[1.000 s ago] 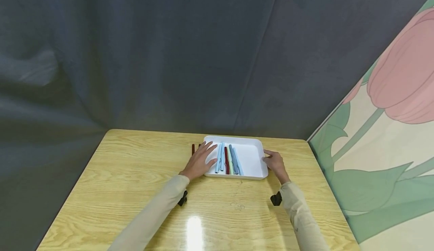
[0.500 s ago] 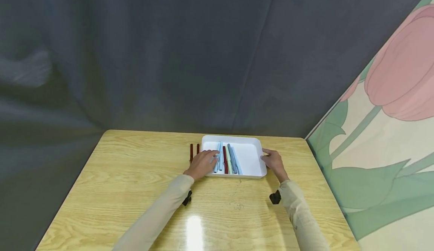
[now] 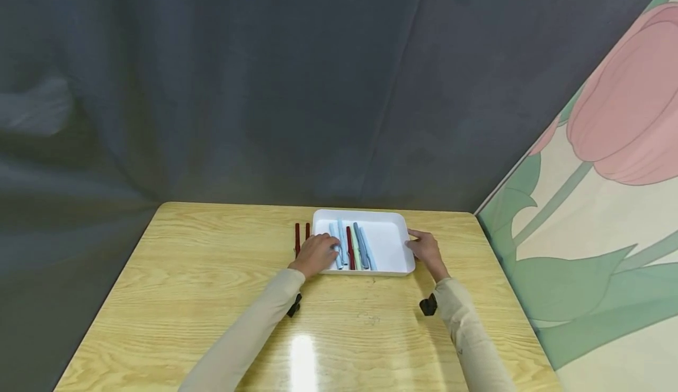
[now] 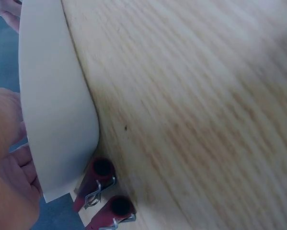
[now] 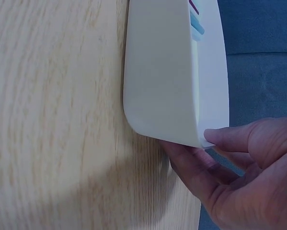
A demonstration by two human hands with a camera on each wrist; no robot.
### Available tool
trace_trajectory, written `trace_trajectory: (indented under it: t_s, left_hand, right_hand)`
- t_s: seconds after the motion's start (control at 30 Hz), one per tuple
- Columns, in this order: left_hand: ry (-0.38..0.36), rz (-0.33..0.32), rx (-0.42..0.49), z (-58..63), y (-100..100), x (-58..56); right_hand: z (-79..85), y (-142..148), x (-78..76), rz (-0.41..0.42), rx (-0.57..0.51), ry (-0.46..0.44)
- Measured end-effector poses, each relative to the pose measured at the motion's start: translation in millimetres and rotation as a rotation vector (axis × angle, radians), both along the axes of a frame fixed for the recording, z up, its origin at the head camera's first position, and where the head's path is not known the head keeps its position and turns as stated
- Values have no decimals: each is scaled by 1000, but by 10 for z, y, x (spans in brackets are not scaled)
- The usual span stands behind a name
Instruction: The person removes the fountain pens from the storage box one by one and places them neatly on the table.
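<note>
A white shallow tray stands near the table's far edge with several pens lying in it. My left hand reaches over its left wall and pinches the leftmost light blue pen, whose lower part is partly covered by the fingers. Beside that pen lie another light blue pen, a dark red pen, a pale green pen and blue ones. With thumb on the rim and fingers beneath, my right hand grips the tray's right end. In the left wrist view the wall hides the left fingertips.
Two dark red pens with wire clips, one nearer the tray and one farther out, lie on the wooden table left of the tray. A dark curtain hangs behind; a flower-painted wall rises at the right.
My left hand has come down from spread over the tray's left part, its fingers curling onto the leftmost pen. That pen's far end has swung left. My right hand stays on the tray.
</note>
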State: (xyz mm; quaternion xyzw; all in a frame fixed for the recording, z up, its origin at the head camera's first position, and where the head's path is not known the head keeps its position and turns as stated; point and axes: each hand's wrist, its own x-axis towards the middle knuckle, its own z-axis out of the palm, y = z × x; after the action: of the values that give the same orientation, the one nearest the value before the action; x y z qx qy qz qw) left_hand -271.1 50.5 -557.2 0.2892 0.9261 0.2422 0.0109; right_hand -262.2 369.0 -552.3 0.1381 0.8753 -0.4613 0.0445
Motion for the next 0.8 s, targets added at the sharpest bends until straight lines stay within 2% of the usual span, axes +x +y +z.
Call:
trace_trajectory:
  t_s: [0.17,0.43,0.5,0.67,0.8]
  left_hand:
    - [-41,9,-21,48,10,18]
    - [64,50,-80,37,31,35]
    - [53,59,-91,43,42,37]
    - [-49,86,-114,131,78,36]
    - [-116,136,-112,219,120,3]
  right_hand:
    - [18,-6,9,-10,19,-7]
    - [4,-9,3,2,-19,7]
    - [0,-10,2,0,-21,13]
    - [-20,-21,-10,7,-12,18]
    - [-12,-38,-19,4,3,13]
